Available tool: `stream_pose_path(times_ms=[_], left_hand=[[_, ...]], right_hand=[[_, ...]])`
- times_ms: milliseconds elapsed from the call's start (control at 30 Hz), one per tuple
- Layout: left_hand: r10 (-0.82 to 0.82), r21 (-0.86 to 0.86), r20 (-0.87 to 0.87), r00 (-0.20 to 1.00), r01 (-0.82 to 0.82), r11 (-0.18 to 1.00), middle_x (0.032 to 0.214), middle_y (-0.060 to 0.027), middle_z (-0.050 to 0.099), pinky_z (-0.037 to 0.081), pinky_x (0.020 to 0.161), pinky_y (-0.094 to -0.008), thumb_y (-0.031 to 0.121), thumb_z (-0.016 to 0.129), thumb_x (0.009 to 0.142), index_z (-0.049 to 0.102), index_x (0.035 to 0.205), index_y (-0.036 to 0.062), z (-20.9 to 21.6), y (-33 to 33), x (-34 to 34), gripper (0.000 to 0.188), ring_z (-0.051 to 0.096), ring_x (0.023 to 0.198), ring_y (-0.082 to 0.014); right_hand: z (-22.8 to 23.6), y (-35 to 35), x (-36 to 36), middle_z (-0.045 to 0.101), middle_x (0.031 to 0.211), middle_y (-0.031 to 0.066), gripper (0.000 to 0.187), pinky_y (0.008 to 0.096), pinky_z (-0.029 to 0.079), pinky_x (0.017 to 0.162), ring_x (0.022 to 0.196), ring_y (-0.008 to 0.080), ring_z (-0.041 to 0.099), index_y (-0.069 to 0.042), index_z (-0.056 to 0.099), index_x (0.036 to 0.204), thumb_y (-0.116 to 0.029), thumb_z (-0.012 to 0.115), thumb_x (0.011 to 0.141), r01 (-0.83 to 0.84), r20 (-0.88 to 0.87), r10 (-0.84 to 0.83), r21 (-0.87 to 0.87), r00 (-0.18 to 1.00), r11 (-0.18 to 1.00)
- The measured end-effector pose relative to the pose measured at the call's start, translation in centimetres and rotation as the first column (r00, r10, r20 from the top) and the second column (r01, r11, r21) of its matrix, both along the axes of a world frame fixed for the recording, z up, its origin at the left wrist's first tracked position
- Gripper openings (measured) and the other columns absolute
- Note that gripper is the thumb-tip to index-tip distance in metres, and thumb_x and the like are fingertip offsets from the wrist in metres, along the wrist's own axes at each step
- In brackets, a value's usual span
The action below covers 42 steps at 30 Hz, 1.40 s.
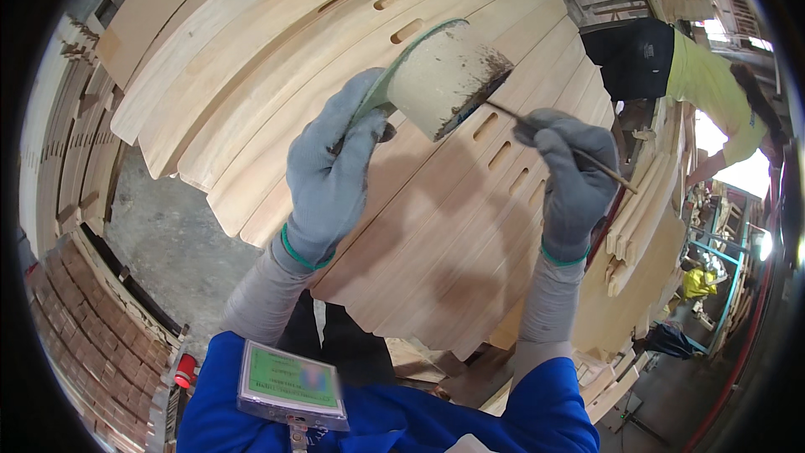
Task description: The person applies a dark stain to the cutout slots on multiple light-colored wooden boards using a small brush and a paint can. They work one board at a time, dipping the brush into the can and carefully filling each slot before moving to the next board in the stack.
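My gloved left hand is closed round the green-edged end of a pale round tub, held tilted above the boards. Dark brown smears cover the tub's other end, which faces right. In my gloved right hand is a thin stick, pinched between the fingers. Its tip reaches the smeared end of the tub; whether it goes inside is hidden. Beneath both hands lie long, pale wooden boards side by side, several with oval slots. Shadows of my hands and the tub fall across them.
At the right, another person in a yellow-green shirt bends beside stacked wooden pieces. More slotted boards stand at the far left. Rows of brown wooden blocks fill the lower left, near a small red object.
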State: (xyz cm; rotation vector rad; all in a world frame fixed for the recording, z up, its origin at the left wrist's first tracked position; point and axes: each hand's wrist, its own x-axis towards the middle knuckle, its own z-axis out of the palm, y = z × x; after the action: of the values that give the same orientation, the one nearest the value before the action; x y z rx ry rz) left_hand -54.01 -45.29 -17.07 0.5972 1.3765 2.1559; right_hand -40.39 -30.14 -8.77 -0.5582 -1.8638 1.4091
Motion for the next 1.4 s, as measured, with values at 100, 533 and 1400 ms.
stream_pose_path(times_ms=[100, 533, 1400], left_hand=[[0.009, -0.015, 0.037, 0.999, -0.009, 1.000, 0.113, -0.0144, 0.057, 0.049, 0.077, -0.0274, -0.003, 0.043, 0.088, 0.048, 0.124, -0.0064, -0.3, -0.3, -1.7, 0.036, 0.057, 0.092, -0.0151], [0.031, -0.039, -0.004, 1.000, -0.031, 0.999, 0.112, -0.0148, 0.056, 0.050, 0.079, -0.0296, -0.003, 0.045, 0.089, 0.047, 0.125, -0.0070, 0.8, -1.6, -6.5, 0.037, 0.058, 0.092, -0.0173], [0.029, 0.006, 0.027, 0.999, -0.029, 1.000, 0.114, -0.0134, 0.055, 0.048, 0.083, -0.0307, 0.003, 0.047, 0.091, 0.043, 0.127, -0.0078, 1.9, 2.6, 2.6, 0.038, 0.056, 0.099, -0.0177]], right_hand=[[0.0, 0.3, -1.6, 0.063, 0.090, 0.0226, 0.014, 0.0331, 0.057, 0.072, 0.079, 0.0241, 0.065, 0.004, 0.051, 0.087, 0.014, 0.055, 0.079, -0.020, -0.035, 0.021, 0.017, 0.999, 1.000], [-2.0, -3.1, -4.9, 0.064, 0.093, 0.0197, 0.015, 0.0319, 0.053, 0.075, 0.083, 0.0224, 0.063, 0.001, 0.052, 0.086, 0.012, 0.058, 0.078, 0.013, -0.009, -0.012, 0.096, 1.000, 0.995], [-2.0, 1.2, 4.2, 0.061, 0.093, 0.0252, 0.016, 0.0379, 0.054, 0.078, 0.085, 0.0277, 0.064, 0.002, 0.049, 0.088, 0.014, 0.054, 0.078, 0.014, 0.031, -0.021, 0.218, 0.999, 0.976]])
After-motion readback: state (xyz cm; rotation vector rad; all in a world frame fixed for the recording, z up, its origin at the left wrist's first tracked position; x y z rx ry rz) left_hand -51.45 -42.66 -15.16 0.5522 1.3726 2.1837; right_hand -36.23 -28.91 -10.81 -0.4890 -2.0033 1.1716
